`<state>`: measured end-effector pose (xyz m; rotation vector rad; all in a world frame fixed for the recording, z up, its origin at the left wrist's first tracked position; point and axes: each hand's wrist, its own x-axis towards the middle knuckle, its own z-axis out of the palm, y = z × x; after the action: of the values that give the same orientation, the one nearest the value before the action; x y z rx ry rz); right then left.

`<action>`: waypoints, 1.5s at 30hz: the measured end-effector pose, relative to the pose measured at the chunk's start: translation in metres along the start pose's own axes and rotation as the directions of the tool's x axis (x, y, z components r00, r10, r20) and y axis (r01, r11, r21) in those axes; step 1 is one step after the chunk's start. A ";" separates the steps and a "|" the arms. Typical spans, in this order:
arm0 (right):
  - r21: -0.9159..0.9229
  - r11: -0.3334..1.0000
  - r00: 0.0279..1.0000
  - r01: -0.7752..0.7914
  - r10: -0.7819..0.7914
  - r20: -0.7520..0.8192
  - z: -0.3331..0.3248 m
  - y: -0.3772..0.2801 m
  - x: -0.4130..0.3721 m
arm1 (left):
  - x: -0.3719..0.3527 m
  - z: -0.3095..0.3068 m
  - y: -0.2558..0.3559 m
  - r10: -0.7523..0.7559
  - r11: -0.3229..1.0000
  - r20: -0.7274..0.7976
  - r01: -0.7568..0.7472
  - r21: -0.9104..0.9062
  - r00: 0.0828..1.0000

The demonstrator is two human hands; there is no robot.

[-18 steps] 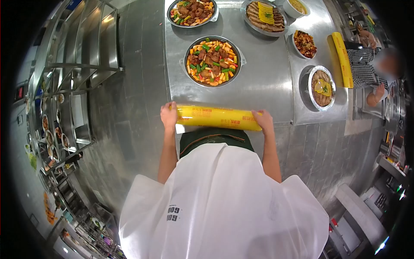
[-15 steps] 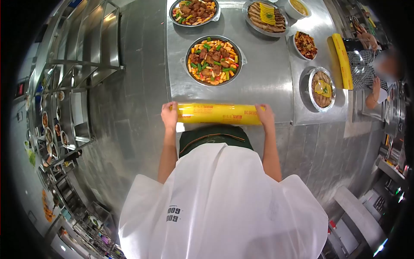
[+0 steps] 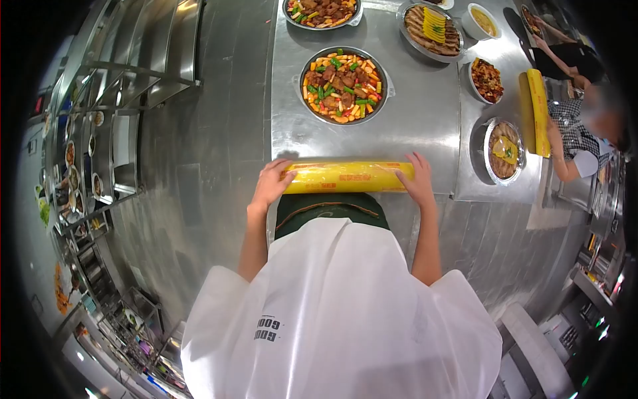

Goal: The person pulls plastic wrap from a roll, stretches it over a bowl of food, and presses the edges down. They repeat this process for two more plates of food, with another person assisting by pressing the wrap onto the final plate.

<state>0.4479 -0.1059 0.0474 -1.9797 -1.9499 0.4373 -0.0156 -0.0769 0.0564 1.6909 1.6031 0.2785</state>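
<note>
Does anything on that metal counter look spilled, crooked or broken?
No, nothing stands out. The yellow roll lies nearly straight along the metal counter's near edge, the left hand and right hand at its ends, and no spill or breakage shows.

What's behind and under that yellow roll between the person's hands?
Beyond the yellow roll there's bare steel table, then a round pan of browned chunks and green, orange and pale pieces. Directly underneath, the roll itself hides everything, so I can't tell.
</note>
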 end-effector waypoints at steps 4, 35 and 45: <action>0.138 0.967 0.936 0.216 -0.245 0.253 0.014 -0.042 0.030 | -0.008 -0.004 0.029 0.166 0.973 0.003 -0.164 0.165 0.986; -0.021 0.940 0.914 0.341 -0.326 0.242 0.021 -0.062 0.009 | -0.010 0.022 0.045 0.292 0.935 -0.068 -0.270 0.230 0.954; 0.299 0.948 0.931 -0.105 -0.012 0.364 0.019 -0.078 0.011 | -0.013 0.009 0.038 0.066 0.994 0.161 -0.051 -0.094 0.985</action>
<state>0.3694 -0.0934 0.0648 -1.8369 -1.8845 1.1236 0.0164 -0.0882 0.0800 1.6501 1.4021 0.2310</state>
